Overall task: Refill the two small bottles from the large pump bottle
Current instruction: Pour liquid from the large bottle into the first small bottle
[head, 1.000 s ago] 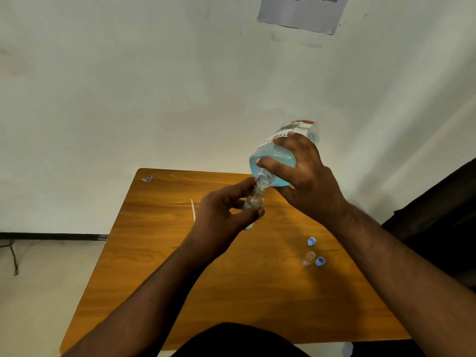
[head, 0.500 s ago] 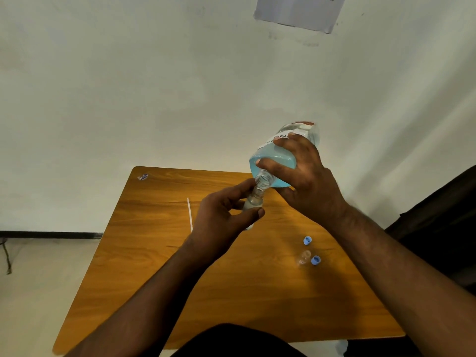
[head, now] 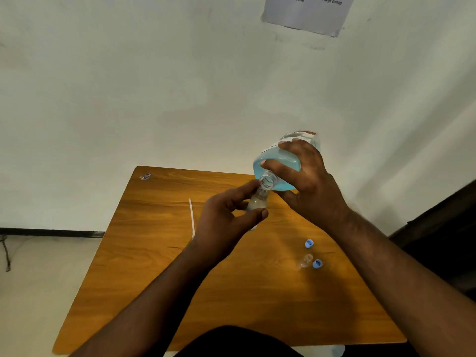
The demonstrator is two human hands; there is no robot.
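pouring into the first small bottle

the person is working over a brown wooden table [head: 154,266], and the step in hand looks like filling the first of the two small bottles. the right hand [head: 306,186] is gripping a large clear plastic bottle of blue liquid [head: 277,163], its pump removed, with fingers curled over the body and thumb underneath, and is tipping it neck-down and leftward so the open mouth is sitting just above the small bottle. the left hand [head: 226,220] is pinching a small clear plastic bottle [head: 256,203] between thumb and curled fingers, holding it roughly upright above the table under that mouth. whether liquid is flowing i cannot tell.

the next move probably calls for a slow, steady tilt with the two mouths kept aligned, then righting the large bottle before the small one overflows.

the second small clear bottle [head: 306,260] is lying near the right forearm, between two small blue plastic caps [head: 309,243], apparently waiting its turn.
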